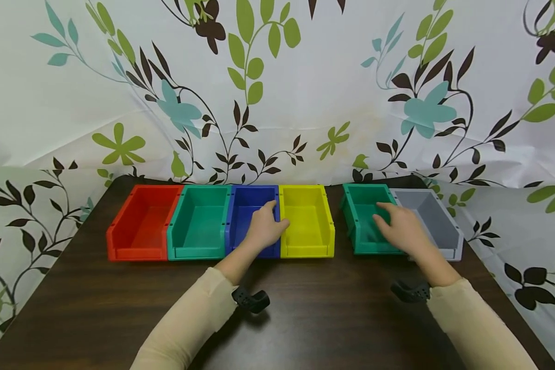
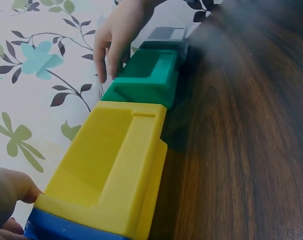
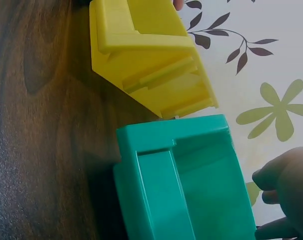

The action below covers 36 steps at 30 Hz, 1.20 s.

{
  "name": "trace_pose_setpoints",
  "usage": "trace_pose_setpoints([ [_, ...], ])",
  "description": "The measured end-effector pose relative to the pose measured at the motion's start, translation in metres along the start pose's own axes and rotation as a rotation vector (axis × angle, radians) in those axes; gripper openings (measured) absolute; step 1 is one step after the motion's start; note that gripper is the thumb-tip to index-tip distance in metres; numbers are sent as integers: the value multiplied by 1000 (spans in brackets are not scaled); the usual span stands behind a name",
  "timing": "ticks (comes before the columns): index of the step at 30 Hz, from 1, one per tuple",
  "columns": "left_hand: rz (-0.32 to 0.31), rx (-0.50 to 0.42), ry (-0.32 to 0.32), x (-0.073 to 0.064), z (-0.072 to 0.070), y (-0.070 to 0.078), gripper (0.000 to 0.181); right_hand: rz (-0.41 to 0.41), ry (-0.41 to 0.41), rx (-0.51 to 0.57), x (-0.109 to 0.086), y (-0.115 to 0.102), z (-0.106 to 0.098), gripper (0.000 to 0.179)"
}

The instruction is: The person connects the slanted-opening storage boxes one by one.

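Note:
Over the blue bin [image 1: 247, 205] is my left hand [image 1: 264, 226], index finger extended toward its back right corner. The thumb reaches across the shared edge with the yellow bin [image 1: 307, 221] and appears to touch that rim in the left wrist view. My right hand [image 1: 401, 226] hovers at the right side of a green bin [image 1: 367, 218], fingers loosely extended over it. In the right wrist view its fingertips [image 3: 264, 177] are close to that bin's far edge; whether they touch is unclear. Neither hand visibly grips anything.
A red bin [image 1: 143, 221] and another green bin [image 1: 201, 221] stand left of the blue one, side by side. A grey bin [image 1: 453, 239] adjoins the right green bin. A gap separates yellow from that green bin. Behind the dark wooden table [image 1: 324, 318] hangs patterned cloth [image 1: 305, 97].

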State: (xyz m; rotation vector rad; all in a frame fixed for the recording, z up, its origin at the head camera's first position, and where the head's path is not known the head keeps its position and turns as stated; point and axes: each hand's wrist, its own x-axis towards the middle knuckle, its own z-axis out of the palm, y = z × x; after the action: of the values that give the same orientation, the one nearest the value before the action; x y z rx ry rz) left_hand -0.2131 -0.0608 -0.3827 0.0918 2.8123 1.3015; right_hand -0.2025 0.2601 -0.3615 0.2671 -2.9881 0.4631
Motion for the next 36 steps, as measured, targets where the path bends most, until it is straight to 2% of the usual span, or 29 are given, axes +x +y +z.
trace_pose_setpoints([
  [9,-27,-49,39,-3,-12,-9,60,8,20,36,1,-3,3,48],
  [16,-47,-73,77,-7,-22,-18,58,-51,60,50,1,-18,13,48],
  [21,-47,-84,83,-7,-23,-24,56,-20,123,135,4,-16,16,47],
  [24,-33,-81,74,-7,-23,-25,56,34,145,170,8,-12,14,47],
  [26,-31,-84,64,-7,-24,-26,56,83,112,174,10,-9,12,48],
  [31,-40,-87,58,-8,-25,-26,56,190,-32,175,17,-6,10,52],
  [36,-54,-89,44,-8,-26,-27,57,226,-60,211,20,-5,10,48],
])
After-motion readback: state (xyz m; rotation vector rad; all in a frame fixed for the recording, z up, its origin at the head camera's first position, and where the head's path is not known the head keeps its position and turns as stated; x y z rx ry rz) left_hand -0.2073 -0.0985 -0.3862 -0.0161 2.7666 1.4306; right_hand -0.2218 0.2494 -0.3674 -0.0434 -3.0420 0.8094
